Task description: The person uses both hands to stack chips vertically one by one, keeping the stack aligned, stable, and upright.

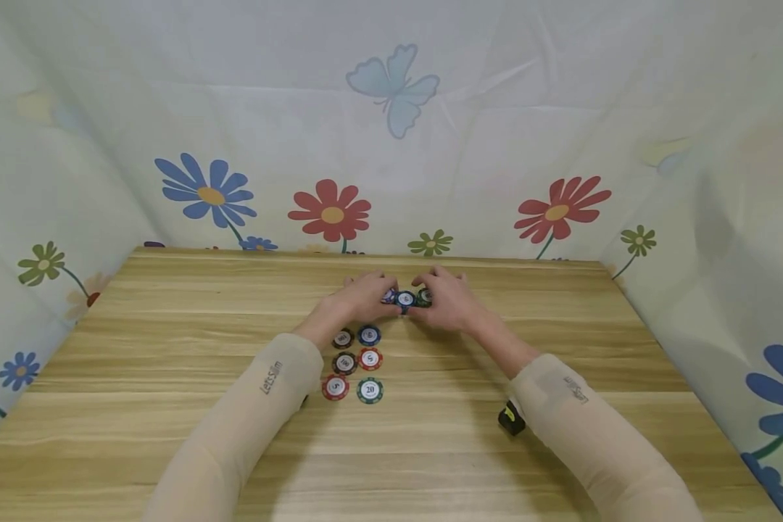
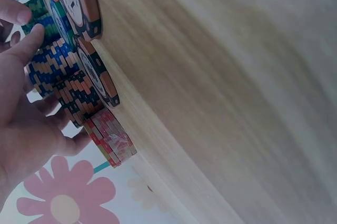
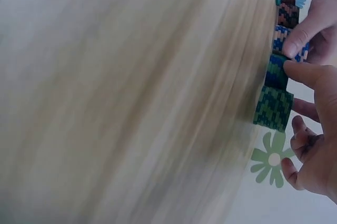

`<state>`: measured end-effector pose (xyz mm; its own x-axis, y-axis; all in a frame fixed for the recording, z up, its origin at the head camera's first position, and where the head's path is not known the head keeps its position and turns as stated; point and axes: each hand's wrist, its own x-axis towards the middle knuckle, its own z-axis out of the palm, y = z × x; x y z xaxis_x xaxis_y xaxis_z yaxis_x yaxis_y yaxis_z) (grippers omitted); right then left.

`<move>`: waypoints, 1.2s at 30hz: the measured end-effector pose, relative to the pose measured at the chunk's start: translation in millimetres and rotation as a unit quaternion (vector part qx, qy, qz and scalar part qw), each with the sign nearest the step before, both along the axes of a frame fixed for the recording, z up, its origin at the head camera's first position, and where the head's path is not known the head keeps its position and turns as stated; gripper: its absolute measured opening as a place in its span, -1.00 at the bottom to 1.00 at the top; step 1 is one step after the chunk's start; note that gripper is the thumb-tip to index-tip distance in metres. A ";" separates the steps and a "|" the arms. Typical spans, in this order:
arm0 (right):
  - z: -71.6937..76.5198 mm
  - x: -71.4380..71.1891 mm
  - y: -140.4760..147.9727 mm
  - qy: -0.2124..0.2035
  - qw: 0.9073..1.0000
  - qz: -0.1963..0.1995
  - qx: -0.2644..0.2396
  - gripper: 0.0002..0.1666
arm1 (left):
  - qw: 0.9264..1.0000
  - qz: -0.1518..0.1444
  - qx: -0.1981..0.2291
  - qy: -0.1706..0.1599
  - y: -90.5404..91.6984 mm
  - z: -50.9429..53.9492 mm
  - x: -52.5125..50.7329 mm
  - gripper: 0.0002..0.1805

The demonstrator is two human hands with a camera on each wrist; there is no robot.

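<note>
Several poker chip stacks stand in a row at the back of the table. My left hand (image 1: pixel 364 296) and right hand (image 1: pixel 452 301) come together around the middle of this row, thumbs in front and fingers curled behind. Both thumbs meet at the front of a blue-green poker chip stack (image 3: pixel 275 71). To its left stand a blue-and-orange stack (image 2: pixel 52 69), a black-and-orange stack (image 2: pixel 80 97) and a red stack (image 2: pixel 112 138). A green stack (image 3: pixel 274 109) ends the row on the right, beside my right fingers. My hands partly hide the stacks in the head view.
Nearer me, loose chips lie flat in two columns, among them a green 20 chip (image 1: pixel 370 390) and a red chip (image 1: pixel 336 387). A small black-and-yellow object (image 1: pixel 512 418) shows beside my right sleeve. A flowered cloth (image 1: pixel 476 167) hangs behind the wooden table (image 1: pixel 431 457).
</note>
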<state>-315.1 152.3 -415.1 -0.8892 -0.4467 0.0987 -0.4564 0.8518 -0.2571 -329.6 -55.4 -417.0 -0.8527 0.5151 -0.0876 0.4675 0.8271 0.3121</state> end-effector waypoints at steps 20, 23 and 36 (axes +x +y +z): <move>-1.0 0.7 26.0 -0.017 0.995 0.033 -0.089 -0.60 | 0.997 -0.040 0.041 0.059 -14.6 20.4 24.5 -0.35; -1.8 0.3 27.0 -0.011 0.995 0.040 -0.091 -0.62 | 0.995 -0.063 0.035 0.070 -14.0 26.7 37.1 -0.38; -3.1 1.8 30.0 -0.009 0.996 0.026 -0.090 -0.50 | 0.986 -0.162 -0.022 0.022 -16.1 34.6 82.4 -0.81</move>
